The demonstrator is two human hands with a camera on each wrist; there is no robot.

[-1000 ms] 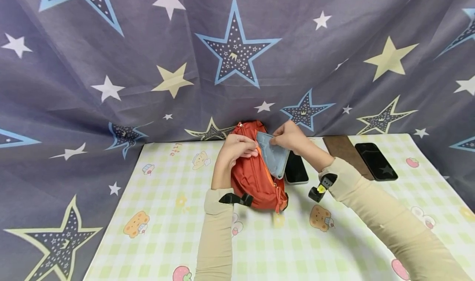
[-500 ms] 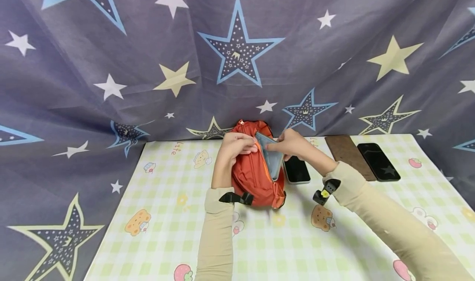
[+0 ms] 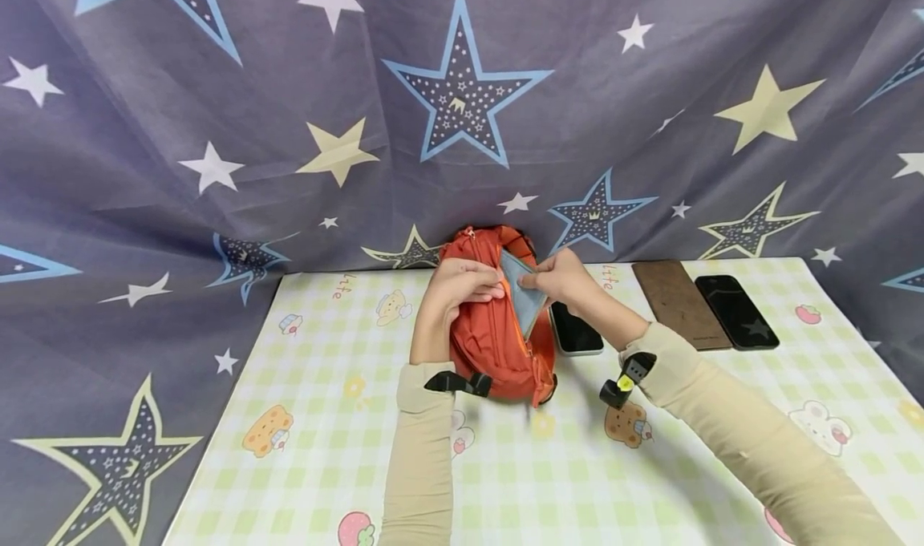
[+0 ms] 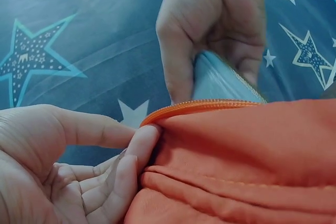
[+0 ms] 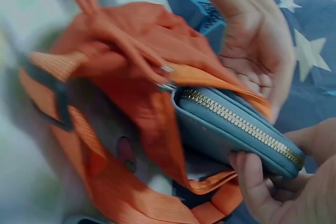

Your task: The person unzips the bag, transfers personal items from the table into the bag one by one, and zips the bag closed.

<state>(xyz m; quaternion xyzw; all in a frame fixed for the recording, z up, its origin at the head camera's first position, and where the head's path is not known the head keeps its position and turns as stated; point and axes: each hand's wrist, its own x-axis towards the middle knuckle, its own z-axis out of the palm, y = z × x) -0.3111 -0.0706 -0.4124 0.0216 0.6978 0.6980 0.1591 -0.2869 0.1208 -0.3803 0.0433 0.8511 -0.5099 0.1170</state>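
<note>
An orange-red fabric bag (image 3: 491,337) with an unzipped top stands at the back of the table. My left hand (image 3: 462,285) pinches the edge of its opening beside the orange zipper (image 4: 199,104). A light blue zip wallet (image 5: 236,129) with a gold-toothed zipper sits partway inside that opening. With thumb and fingers on either side of its outer end, my right hand (image 3: 566,280) grips the wallet. The wallet's lower part is hidden inside the bag. An orange strap (image 5: 121,198) with a dark buckle hangs from the bag in the right wrist view.
Just right of the bag lies a phone (image 3: 577,329) with a dark screen. Farther right are a brown flat case (image 3: 678,305) and a black phone (image 3: 736,313). A star-patterned curtain (image 3: 462,193) rises behind the checked tablecloth (image 3: 325,450).
My right hand has pushed the wallet leftward and deeper into the bag, so less of it shows. The left hand keeps its hold on the bag's edge.
</note>
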